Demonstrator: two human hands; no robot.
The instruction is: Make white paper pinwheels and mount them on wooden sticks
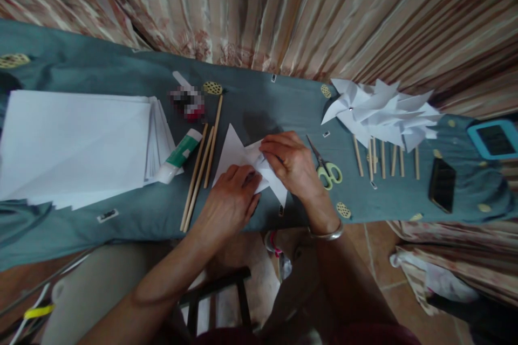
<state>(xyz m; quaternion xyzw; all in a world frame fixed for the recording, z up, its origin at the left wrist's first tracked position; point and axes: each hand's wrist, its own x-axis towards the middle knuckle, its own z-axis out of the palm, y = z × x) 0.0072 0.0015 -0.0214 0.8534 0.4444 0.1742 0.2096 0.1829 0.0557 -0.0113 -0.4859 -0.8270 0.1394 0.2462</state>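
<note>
A white paper pinwheel [232,150] with pointed blades lies flat on the cloth between my hands. My left hand [237,194] is closed on its near side, fingers curled at the paper near the middle. From the right, my right hand [289,159] pinches the folded paper close to the centre; its fingertips partly hide the folds there. Scissors [327,168] with pale green handles rest just right of my right hand. Several wooden sticks [198,178] lie left of the pinwheel, beside a green and white glue tube [181,155].
A stack of white paper [76,143] covers the left of the table. Several finished pinwheels on sticks [376,110] lie overlapped at the right. Farther right are a dark phone [442,184] and a blue-framed device [494,139]. A blurred red item [189,102] lies behind the glue. Curtains hang behind.
</note>
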